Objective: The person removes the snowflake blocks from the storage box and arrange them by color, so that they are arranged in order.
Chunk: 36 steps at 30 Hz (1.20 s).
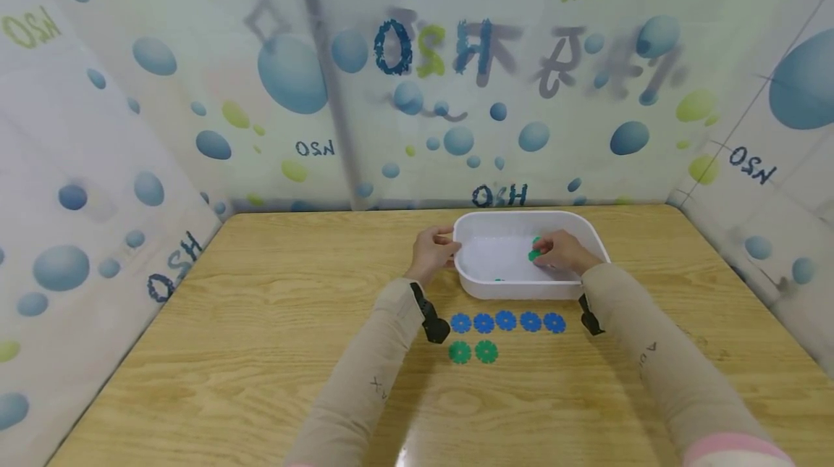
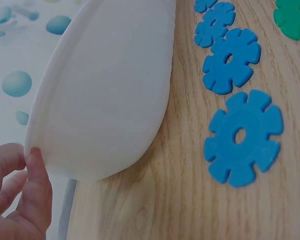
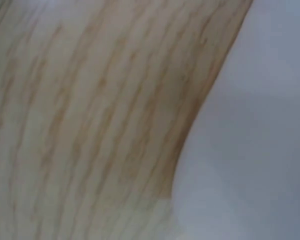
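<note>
My left hand (image 1: 431,253) grips the left end of a white plastic basin (image 1: 515,291), thumb and fingers on either side of its rim, as the left wrist view shows. My right hand (image 1: 565,253) reaches inside the basin from the right, with its fingertips pinching a green notched disc (image 1: 534,255). Part of that disc is hidden by the fingers. Another bit of green (image 1: 498,280) shows low by the basin's front wall. The right wrist view has only the basin's outer wall (image 3: 250,165) and wood grain.
In front of the basin, several blue notched discs (image 1: 506,320) lie in a row on the wooden table (image 1: 293,322). Two green discs (image 1: 486,351) lie nearer, under the row's left end. A bubble-patterned curtain (image 1: 404,127) surrounds the table at the back and sides.
</note>
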Each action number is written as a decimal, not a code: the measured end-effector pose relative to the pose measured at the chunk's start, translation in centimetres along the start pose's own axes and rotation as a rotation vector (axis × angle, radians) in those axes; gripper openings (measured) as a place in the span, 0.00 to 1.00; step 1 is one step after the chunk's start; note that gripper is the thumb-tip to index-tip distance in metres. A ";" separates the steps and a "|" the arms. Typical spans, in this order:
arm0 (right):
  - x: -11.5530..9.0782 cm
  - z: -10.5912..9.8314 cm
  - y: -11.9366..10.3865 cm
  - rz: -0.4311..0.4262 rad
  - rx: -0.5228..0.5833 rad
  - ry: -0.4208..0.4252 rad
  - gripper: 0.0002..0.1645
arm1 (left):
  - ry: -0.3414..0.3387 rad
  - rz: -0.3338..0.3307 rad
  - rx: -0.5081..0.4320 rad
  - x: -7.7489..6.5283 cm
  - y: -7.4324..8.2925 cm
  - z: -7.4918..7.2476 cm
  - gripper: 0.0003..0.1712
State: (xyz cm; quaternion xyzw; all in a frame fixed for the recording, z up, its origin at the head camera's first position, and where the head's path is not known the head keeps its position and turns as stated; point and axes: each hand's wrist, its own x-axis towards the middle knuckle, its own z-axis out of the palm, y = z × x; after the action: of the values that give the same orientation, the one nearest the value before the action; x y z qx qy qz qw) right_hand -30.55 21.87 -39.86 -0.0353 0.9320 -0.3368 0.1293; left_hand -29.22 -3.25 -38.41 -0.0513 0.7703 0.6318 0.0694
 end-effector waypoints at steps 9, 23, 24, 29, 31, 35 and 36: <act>-0.4 -0.4 -0.3 0.017 -0.011 -0.039 0.21 | 0.003 -0.015 -0.010 0.0 0.2 0.1 0.21; -0.4 -0.6 -0.3 -0.067 0.049 -0.026 0.12 | 0.003 0.001 -0.005 0.3 -0.1 0.1 0.22; -0.5 -0.7 -0.5 -0.074 0.057 -0.032 0.12 | 0.004 0.002 -0.003 0.3 -0.1 0.0 0.22; -1.2 -1.0 -1.3 -0.107 0.088 -0.036 0.13 | 0.005 0.005 0.005 0.2 -0.2 0.0 0.22; -1.6 -1.1 -1.6 -0.127 0.103 -0.026 0.13 | 0.002 0.001 0.003 0.2 -0.2 0.0 0.22; -2.7 -1.1 -2.0 -0.185 0.162 -0.012 0.13 | 0.002 -0.008 0.000 0.1 -0.1 0.0 0.22; -3.0 -1.0 -2.1 -0.200 0.173 -0.011 0.12 | 0.001 -0.008 -0.002 0.1 -0.1 0.0 0.21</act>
State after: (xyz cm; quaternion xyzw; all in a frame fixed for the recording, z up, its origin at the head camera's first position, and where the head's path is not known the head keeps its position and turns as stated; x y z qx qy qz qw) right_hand -27.97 21.32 -37.13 -0.1187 0.8906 -0.4267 0.1030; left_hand -29.29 -3.23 -38.53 -0.0550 0.7694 0.6323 0.0714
